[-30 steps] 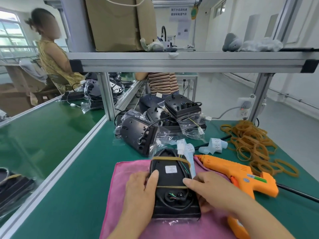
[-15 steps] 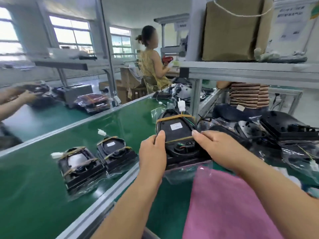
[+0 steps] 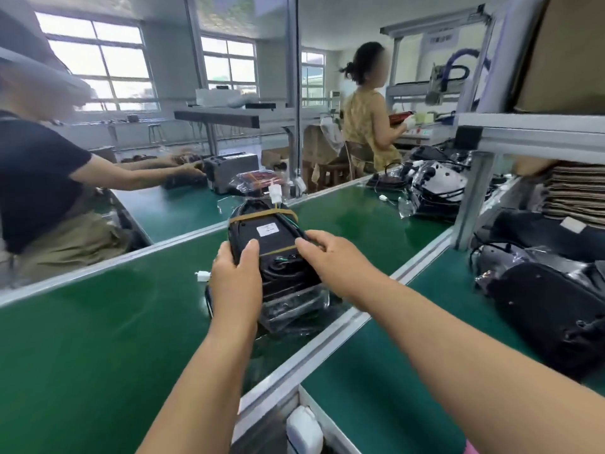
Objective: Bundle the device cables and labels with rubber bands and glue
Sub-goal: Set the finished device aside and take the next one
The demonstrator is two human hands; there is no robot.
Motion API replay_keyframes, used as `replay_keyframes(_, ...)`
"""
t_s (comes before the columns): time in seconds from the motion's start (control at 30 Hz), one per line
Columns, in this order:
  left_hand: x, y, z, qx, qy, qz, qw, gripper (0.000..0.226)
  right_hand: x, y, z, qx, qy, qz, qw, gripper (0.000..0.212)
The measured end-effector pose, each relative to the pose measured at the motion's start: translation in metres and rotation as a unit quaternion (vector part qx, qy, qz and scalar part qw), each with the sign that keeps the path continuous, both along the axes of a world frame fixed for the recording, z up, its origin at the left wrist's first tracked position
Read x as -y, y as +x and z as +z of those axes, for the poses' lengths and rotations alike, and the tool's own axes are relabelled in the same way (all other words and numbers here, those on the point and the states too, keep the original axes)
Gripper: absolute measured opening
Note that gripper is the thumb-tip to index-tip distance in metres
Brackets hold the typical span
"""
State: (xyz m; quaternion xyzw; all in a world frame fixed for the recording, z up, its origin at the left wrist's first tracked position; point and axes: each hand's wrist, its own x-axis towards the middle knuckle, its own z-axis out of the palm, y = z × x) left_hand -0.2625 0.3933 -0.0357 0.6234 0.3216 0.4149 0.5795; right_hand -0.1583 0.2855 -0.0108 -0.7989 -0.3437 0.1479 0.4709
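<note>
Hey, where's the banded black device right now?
In the head view, the black device sits centre frame, held between the left hand and right hand over the green conveyor belt.

Black device (image 3: 273,247), tan rubber bands (image 3: 262,215), green belt (image 3: 98,339).

Bright factory room, large gridded windows (image 3: 98,65), pale walls, green-topped workbenches (image 3: 82,339), metal shelf frame (image 3: 471,194), wooden stool (image 3: 334,173)
</note>
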Motion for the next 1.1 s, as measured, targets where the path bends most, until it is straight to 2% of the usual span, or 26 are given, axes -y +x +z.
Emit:
replay_keyframes(0.1, -0.029, -0.018, -0.006, -0.007, -0.017, 0.049, 0.999, 0.011, -0.034, -0.014, -0.009, -0.037, -0.004, 0.054, 0.998, 0.058)
replay_keyframes(0.27, -0.065, -0.049, -0.022, -0.003, -0.070, 0.128, 0.989, 0.022, -0.073, -0.047, -0.031, -0.058, -0.028, 0.130, 0.989, 0.053)
replay_keyframes(0.37, -0.084, -0.069, -0.039, -0.015, -0.106, 0.166, 0.980, 0.062, -0.090, -0.069, -0.050, -0.063, -0.066, 0.160, 0.983, 0.066)
replay_keyframes(0.5, -0.093, -0.088, -0.063, -0.050, -0.128, 0.209, 0.968, 0.071, -0.106, -0.090, -0.070, -0.082, -0.105, 0.174, 0.976, 0.068)
replay_keyframes(0.57, -0.092, -0.091, -0.072, -0.057, -0.138, 0.221, 0.964, 0.066, -0.109, -0.096, -0.076, -0.060, -0.119, 0.177, 0.975, 0.067)
replay_keyframes(0.67, -0.092, -0.093, -0.079, -0.069, -0.142, 0.239, 0.958, 0.038, -0.115, -0.103, -0.081, -0.035, -0.123, 0.172, 0.977, 0.065)
replay_keyframes(0.7, -0.092, -0.094, -0.081, -0.079, -0.139, 0.242, 0.957, 0.035, -0.118, -0.104, -0.082, -0.017, -0.140, 0.168, 0.976, 0.064)
replay_keyframes(0.8, -0.097, -0.095, -0.090, -0.114, -0.125, 0.235, 0.957, 0.054, -0.122, -0.103, -0.084, 0.089, -0.223, 0.148, 0.959, 0.055)
replay_keyframes(0.87, -0.098, -0.095, -0.094, -0.138, -0.120, 0.234, 0.955, 0.042, -0.122, -0.102, -0.087, 0.108, -0.244, 0.141, 0.953, 0.053)
replay_keyframes(0.93, -0.096, -0.096, -0.095, -0.167, -0.096, 0.232, 0.954, 0.032, -0.119, -0.104, -0.090, 0.128, -0.239, 0.136, 0.953, 0.053)
replay_keyframes(1.1, -0.091, -0.095, -0.091, -0.259, 0.004, 0.201, 0.945, 0.016, -0.104, -0.112, -0.102, 0.201, -0.190, 0.140, 0.951, 0.035)
